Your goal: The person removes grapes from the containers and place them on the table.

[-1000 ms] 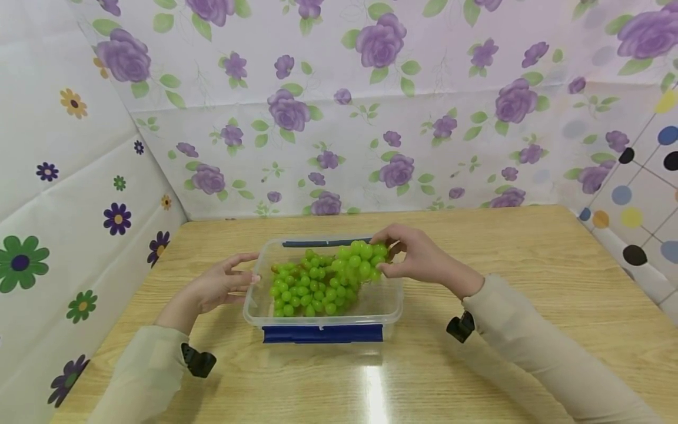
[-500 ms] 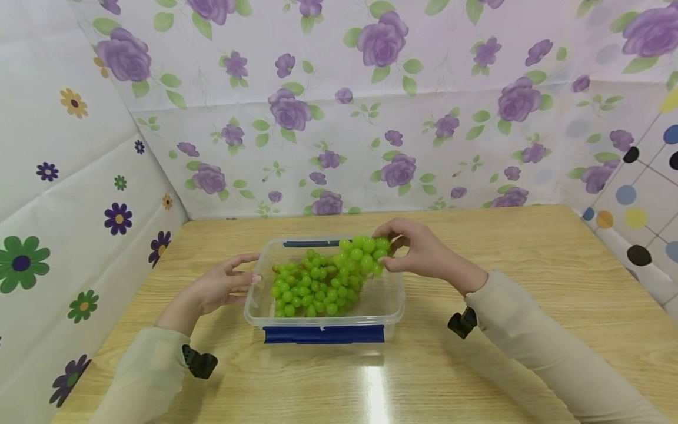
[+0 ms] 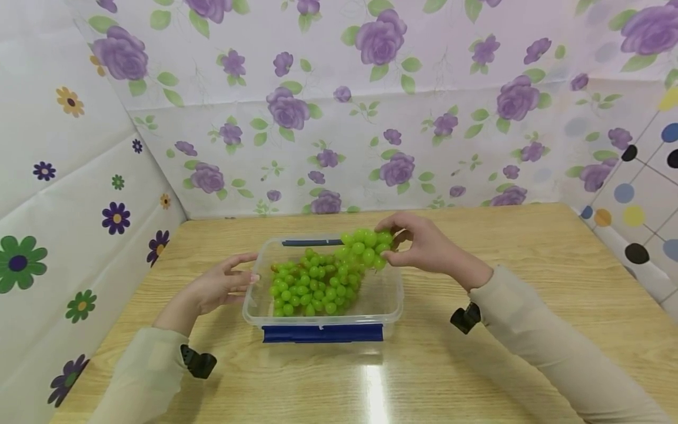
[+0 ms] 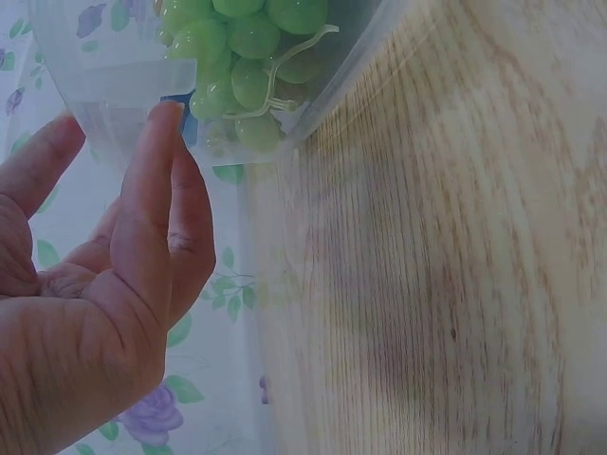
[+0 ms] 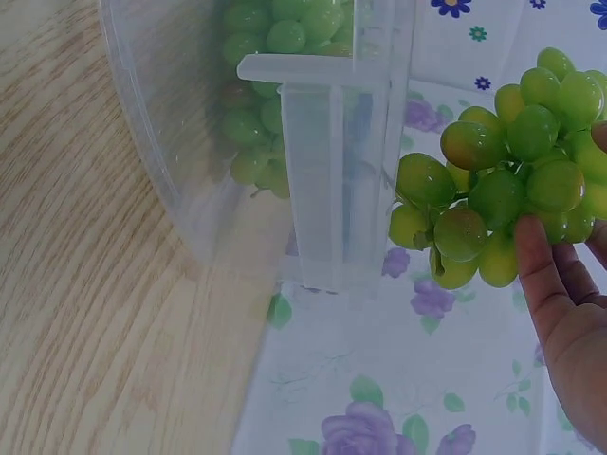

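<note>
1. While the right hand [image 3: 424, 247] is pinching the upper end of the green grapes [image 3: 323, 277] with curled fingers [image 5: 536, 275], the bunch is hanging slanted, its lower part lying inside the clear box [image 3: 389, 306].
2. The left hand [image 3: 222, 285] is touching the box wall at 9 o'clock, fingers [image 4: 156, 190] straight and together.
3. The box is sitting on the wooden desk [image 3: 508, 247].
</note>
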`<state>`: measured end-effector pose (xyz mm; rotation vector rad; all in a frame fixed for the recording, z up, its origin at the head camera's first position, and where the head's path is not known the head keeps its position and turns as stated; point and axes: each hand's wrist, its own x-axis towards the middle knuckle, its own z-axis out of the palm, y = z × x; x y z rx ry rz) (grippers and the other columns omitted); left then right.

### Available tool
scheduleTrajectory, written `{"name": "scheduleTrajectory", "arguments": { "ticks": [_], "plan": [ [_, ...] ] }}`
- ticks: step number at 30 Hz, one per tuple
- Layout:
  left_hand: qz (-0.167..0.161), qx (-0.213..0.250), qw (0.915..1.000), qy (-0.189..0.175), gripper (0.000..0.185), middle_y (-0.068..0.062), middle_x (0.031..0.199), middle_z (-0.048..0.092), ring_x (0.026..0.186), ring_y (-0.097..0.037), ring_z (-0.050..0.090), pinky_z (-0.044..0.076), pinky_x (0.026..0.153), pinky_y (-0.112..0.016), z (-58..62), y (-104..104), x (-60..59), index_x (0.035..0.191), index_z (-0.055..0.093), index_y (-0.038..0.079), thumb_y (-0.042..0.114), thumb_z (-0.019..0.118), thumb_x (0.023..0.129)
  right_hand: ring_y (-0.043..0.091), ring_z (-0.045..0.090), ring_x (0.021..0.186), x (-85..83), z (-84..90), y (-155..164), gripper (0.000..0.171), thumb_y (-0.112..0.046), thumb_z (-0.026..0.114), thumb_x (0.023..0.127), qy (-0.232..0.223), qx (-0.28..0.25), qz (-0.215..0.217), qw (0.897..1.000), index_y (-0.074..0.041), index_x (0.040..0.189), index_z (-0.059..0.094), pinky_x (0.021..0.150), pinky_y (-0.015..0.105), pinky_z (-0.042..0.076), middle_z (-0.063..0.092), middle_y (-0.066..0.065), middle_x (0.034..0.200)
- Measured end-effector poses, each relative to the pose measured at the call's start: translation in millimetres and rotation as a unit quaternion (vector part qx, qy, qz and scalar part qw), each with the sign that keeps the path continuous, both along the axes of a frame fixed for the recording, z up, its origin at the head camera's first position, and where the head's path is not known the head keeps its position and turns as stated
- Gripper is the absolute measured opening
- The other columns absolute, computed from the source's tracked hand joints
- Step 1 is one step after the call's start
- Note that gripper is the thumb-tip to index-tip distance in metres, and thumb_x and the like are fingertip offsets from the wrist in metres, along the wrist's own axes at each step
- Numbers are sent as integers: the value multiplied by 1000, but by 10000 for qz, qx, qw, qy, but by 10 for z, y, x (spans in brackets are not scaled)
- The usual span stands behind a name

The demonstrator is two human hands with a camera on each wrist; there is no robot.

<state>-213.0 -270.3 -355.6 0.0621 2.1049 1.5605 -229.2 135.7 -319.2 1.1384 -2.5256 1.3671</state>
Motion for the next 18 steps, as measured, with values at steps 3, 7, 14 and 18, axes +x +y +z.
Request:
{"name": "scheduleTrajectory", "arguments": {
  "ticks": [3, 7, 14, 18],
  "plan": [
    [0, -16, 10000, -1, 77, -31, 148, 25, 128, -43, 43, 52, 92, -40, 1, 5, 0, 154, 10, 14, 25, 59, 95, 23, 55, 94, 18, 23, 26, 34, 3, 69, 81, -51, 18, -53, 10000, 3, 114, 60, 76, 31, 55, 59, 16, 112],
    [20, -29, 10000, -15, 77, -31, 148, 26, 126, -41, 45, 52, 90, -39, -2, 3, -1, 154, 11, 15, 25, 59, 95, 23, 56, 94, 31, 46, 62, 34, 3, 69, 80, -10, 33, -98, 9999, 4, 113, 60, 77, 35, 55, 60, 16, 111],
    [-7, -23, 10000, 1, 77, -31, 148, 26, 127, -42, 45, 52, 91, -40, -12, 5, -10, 154, 10, 15, 26, 59, 95, 23, 56, 96, 35, 68, 116, 34, 3, 69, 80, 65, 69, -187, 9998, 3, 114, 60, 78, 34, 55, 59, 15, 111],
    [-29, -15, 10000, -8, 77, -31, 149, 25, 127, -42, 44, 52, 91, -40, -11, 5, -9, 154, 10, 15, 25, 59, 96, 24, 56, 96, 39, 85, 144, 34, 3, 69, 81, 54, 63, -217, 9997, 3, 114, 60, 78, 32, 55, 59, 15, 110]
  ]
}}
